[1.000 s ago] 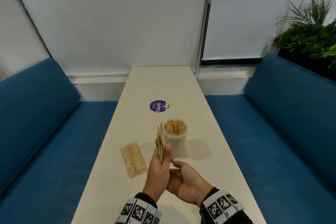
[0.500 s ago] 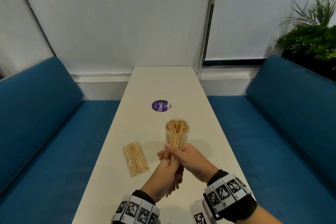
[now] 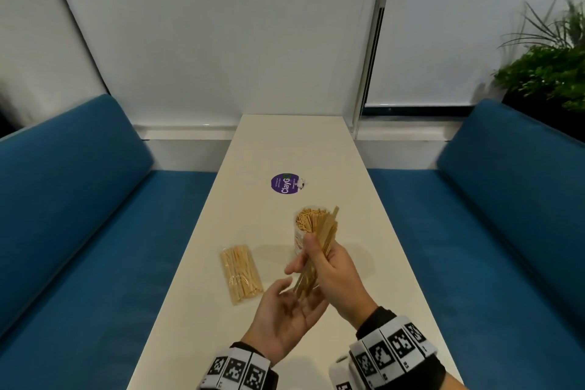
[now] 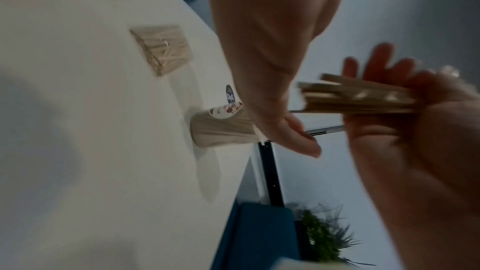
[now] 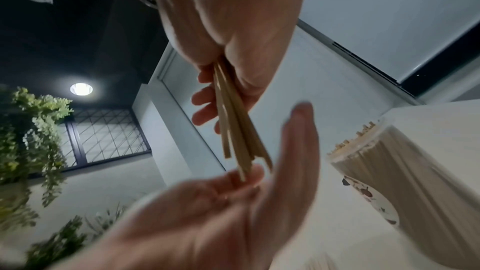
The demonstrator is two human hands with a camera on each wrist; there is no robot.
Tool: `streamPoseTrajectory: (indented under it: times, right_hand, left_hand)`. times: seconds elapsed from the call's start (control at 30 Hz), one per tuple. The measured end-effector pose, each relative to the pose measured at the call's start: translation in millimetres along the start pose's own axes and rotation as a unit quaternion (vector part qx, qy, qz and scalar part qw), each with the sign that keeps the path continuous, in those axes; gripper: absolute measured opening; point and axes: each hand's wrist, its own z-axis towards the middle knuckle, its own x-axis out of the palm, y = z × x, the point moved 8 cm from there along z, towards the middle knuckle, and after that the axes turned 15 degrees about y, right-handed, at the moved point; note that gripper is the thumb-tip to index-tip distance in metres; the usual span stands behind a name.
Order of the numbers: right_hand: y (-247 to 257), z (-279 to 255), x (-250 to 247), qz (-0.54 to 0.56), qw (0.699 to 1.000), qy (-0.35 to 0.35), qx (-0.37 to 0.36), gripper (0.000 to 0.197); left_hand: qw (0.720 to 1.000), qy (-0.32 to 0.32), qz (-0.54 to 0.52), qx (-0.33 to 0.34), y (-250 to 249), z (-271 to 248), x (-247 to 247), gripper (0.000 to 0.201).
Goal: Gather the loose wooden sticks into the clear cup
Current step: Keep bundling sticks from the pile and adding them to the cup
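Observation:
A bundle of loose wooden sticks (image 3: 321, 247) is gripped round its middle by my right hand (image 3: 330, 266), tilted so its top leans over the clear cup (image 3: 299, 239). The cup stands on the white table (image 3: 285, 142), packed with upright sticks. My left hand (image 3: 285, 307) lies open, palm up, under the bundle's lower ends. In the right wrist view the sticks (image 5: 239, 128) point down at the left hand's fingers (image 5: 233, 180), beside the cup (image 5: 394, 176). The left wrist view shows the right hand (image 4: 420, 130) holding the sticks (image 4: 358, 98).
A sealed clear packet of sticks (image 3: 241, 274) lies on the table left of my hands. A purple round sticker (image 3: 284, 184) sits beyond the cup. Blue benches (image 3: 79, 215) run along both sides, and a plant (image 3: 547, 73) stands at the back right.
The left hand has let go of the bundle and opened beneath it. The right hand alone now holds the sticks, tilted toward the cup's right side.

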Motion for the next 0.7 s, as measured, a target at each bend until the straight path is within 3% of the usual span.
streamPoseTrajectory:
  times: [0.2,0.3,0.43,0.57,0.63,0.7]
  right_hand:
    - [2,-1,0,0.006,0.999,-0.008,-0.031,0.015]
    - [3,0,-2,0.03,0.999,-0.023,-0.036,0.018]
    - [-2,-1,-6,0.036,0.997,-0.062,-0.009,0.047]
    - [0,-4,-26,-0.09,0.992,-0.092,0.007,0.051]
    - [-1,-6,-35,-0.154,0.984,-0.084,0.027,0.036]
    - [-9,-8,-39,-0.13,0.989,-0.058,0.045,0.017]
  left_hand:
    - [1.0,-0.016,-0.017,0.015,1,3,0,0.03]
    - [0.999,-0.037,0.027,0.013,3,0,-2,0.031]
    - [0.992,-0.044,0.118,-0.007,6,-2,-3,0.033]
    - [0.949,-0.033,0.313,-0.019,-1,-7,-4,0.043]
    - [0.913,-0.036,0.405,-0.009,-9,-10,-5,0.04]
    - [0.874,-0.047,0.484,0.006,-18,-13,-7,0.038]
